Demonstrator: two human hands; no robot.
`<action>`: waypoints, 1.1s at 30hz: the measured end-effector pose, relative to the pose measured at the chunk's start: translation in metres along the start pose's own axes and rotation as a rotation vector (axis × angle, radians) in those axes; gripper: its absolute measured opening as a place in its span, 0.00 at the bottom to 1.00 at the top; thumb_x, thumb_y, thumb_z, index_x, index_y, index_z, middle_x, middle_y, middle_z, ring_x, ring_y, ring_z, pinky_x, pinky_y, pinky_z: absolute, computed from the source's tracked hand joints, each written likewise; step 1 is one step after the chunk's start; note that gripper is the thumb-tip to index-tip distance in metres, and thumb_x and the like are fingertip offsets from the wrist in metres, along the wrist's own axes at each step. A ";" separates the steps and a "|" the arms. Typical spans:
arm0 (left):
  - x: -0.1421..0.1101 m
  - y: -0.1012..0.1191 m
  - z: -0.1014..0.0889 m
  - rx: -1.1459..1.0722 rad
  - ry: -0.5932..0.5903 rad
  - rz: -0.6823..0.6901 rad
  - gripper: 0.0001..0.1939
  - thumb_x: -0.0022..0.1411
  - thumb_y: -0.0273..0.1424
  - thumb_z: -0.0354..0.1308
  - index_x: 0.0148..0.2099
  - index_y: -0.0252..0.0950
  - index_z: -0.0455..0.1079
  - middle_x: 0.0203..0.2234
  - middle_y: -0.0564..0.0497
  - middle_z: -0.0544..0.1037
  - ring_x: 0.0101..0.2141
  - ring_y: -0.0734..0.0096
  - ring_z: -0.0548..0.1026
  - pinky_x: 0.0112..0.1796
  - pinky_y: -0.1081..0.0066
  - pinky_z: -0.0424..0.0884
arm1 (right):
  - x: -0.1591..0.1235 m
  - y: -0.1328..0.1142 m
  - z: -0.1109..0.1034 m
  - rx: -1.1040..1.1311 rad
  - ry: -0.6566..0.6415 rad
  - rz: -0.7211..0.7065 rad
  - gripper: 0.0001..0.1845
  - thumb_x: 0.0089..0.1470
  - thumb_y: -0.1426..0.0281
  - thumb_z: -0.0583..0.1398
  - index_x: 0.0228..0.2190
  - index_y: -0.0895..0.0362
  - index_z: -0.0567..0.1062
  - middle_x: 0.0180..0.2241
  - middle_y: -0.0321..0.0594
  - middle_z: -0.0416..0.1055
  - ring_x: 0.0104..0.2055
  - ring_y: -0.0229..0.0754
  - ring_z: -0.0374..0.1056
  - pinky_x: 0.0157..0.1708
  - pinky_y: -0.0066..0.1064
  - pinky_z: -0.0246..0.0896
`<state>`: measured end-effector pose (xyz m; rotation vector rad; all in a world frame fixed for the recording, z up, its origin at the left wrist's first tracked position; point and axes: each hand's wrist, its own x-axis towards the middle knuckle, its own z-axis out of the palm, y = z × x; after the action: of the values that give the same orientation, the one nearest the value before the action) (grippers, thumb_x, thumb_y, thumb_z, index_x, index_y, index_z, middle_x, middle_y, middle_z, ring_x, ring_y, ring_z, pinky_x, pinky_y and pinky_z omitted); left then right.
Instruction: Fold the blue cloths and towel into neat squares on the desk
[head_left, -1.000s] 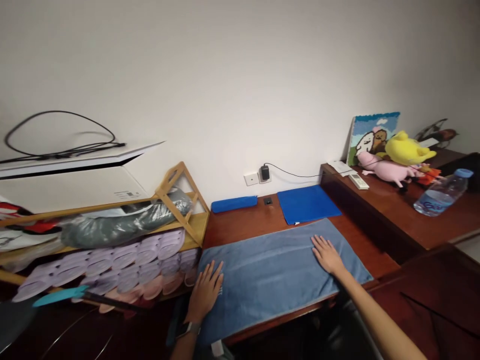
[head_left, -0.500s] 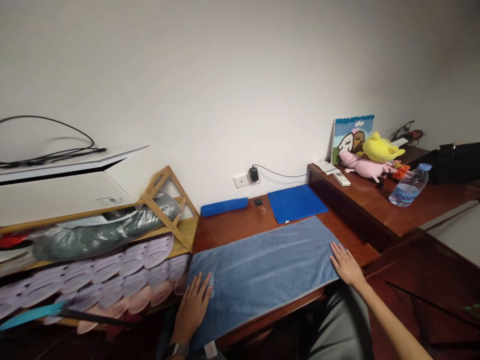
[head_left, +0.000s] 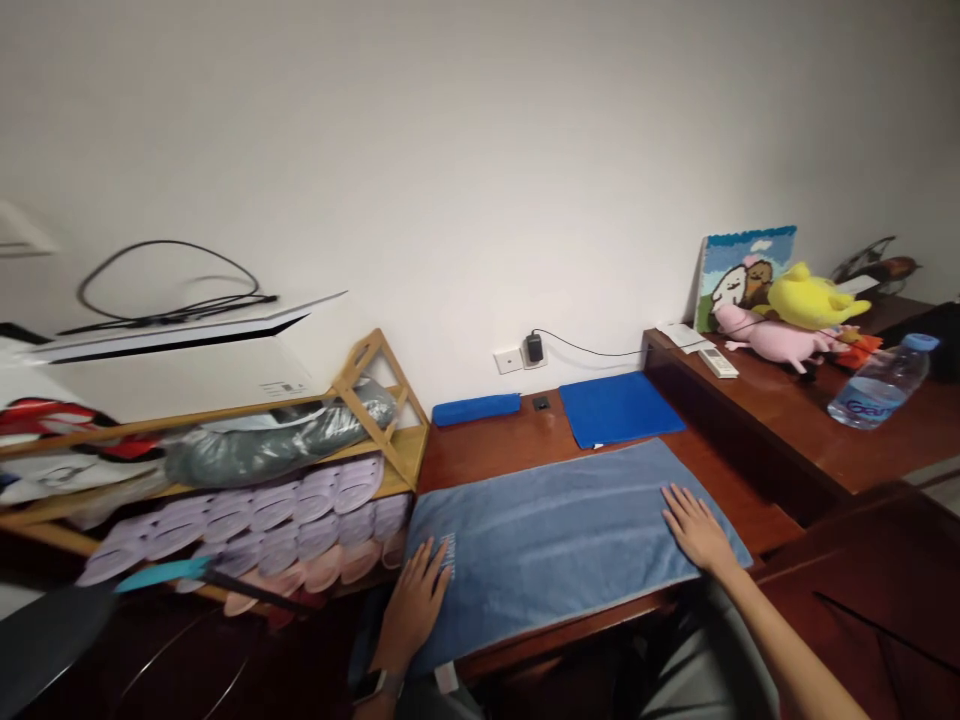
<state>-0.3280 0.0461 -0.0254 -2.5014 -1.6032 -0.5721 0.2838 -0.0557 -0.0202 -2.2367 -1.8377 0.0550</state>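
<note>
A grey-blue towel [head_left: 555,540] lies spread across the brown wooden desk [head_left: 487,450], its near left corner with a white tag hanging over the front edge. My left hand [head_left: 416,595] rests flat on the towel's left end, beside some pale lettering, fingers stretched out. Toward the right end, my right hand [head_left: 697,530] lies palm down on the cloth with its fingers spread. Behind the towel are a folded bright blue cloth [head_left: 622,408] and a narrow rolled or folded blue cloth [head_left: 476,408].
To the left, a wooden rack [head_left: 409,455] holds lilac and pink slippers [head_left: 315,510] and a plastic-wrapped bundle [head_left: 262,450]. A raised desktop on the right carries a water bottle [head_left: 874,390], plush toys [head_left: 780,335] and a remote [head_left: 718,362]. A plugged-in charger [head_left: 534,347] sits on the wall.
The view has turned left, so the scene sits further right. My right hand has shifted inward from the towel's right edge onto the cloth. My left hand stays on the left end.
</note>
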 end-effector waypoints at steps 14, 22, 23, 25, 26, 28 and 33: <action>-0.005 0.018 -0.018 0.003 -0.027 -0.070 0.26 0.77 0.41 0.45 0.71 0.42 0.64 0.70 0.43 0.66 0.69 0.52 0.63 0.65 0.47 0.64 | 0.028 -0.016 0.017 -0.028 0.025 -0.134 0.40 0.67 0.53 0.39 0.69 0.59 0.64 0.71 0.46 0.59 0.74 0.54 0.51 0.72 0.51 0.48; -0.004 0.015 -0.017 0.007 -0.082 -0.010 0.27 0.77 0.41 0.45 0.74 0.49 0.57 0.72 0.47 0.62 0.69 0.54 0.62 0.65 0.46 0.63 | 0.034 -0.011 0.030 -0.077 -0.057 0.003 0.39 0.65 0.55 0.40 0.71 0.53 0.60 0.73 0.42 0.55 0.75 0.54 0.49 0.71 0.54 0.45; -0.003 0.015 -0.018 0.002 -0.085 -0.013 0.26 0.78 0.41 0.45 0.74 0.48 0.58 0.71 0.46 0.63 0.69 0.55 0.62 0.65 0.47 0.63 | 0.036 -0.006 0.028 -0.084 -0.060 0.013 0.39 0.65 0.55 0.39 0.71 0.52 0.61 0.73 0.42 0.54 0.75 0.53 0.49 0.71 0.53 0.45; -0.001 0.016 -0.021 -0.002 -0.081 -0.035 0.25 0.78 0.40 0.45 0.73 0.46 0.61 0.71 0.46 0.64 0.69 0.56 0.62 0.66 0.48 0.63 | 0.040 -0.006 0.022 -0.094 -0.074 0.029 0.39 0.65 0.56 0.39 0.70 0.53 0.62 0.72 0.43 0.55 0.74 0.54 0.50 0.71 0.54 0.47; -0.002 0.017 -0.023 0.000 -0.074 -0.054 0.25 0.78 0.40 0.44 0.72 0.44 0.62 0.71 0.45 0.64 0.69 0.56 0.62 0.66 0.49 0.63 | 0.042 -0.011 0.019 -0.099 -0.076 0.038 0.38 0.65 0.56 0.39 0.70 0.54 0.63 0.72 0.44 0.56 0.74 0.55 0.51 0.71 0.55 0.47; -0.006 0.020 -0.025 0.011 -0.056 -0.090 0.25 0.78 0.40 0.44 0.72 0.43 0.63 0.71 0.45 0.64 0.70 0.56 0.61 0.67 0.49 0.62 | 0.045 -0.032 0.015 -0.096 -0.052 0.032 0.39 0.65 0.57 0.39 0.70 0.57 0.63 0.71 0.46 0.58 0.74 0.58 0.52 0.70 0.57 0.48; -0.026 0.027 -0.026 0.029 -0.054 -0.084 0.27 0.77 0.44 0.46 0.74 0.49 0.58 0.72 0.46 0.62 0.70 0.54 0.60 0.66 0.47 0.62 | 0.034 -0.100 0.021 -0.002 -0.041 -0.165 0.38 0.68 0.54 0.40 0.70 0.55 0.61 0.72 0.42 0.57 0.75 0.55 0.49 0.72 0.54 0.47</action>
<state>-0.3201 0.0048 -0.0081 -2.4585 -1.7305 -0.4904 0.1908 -0.0012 -0.0149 -2.0913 -2.0377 0.0688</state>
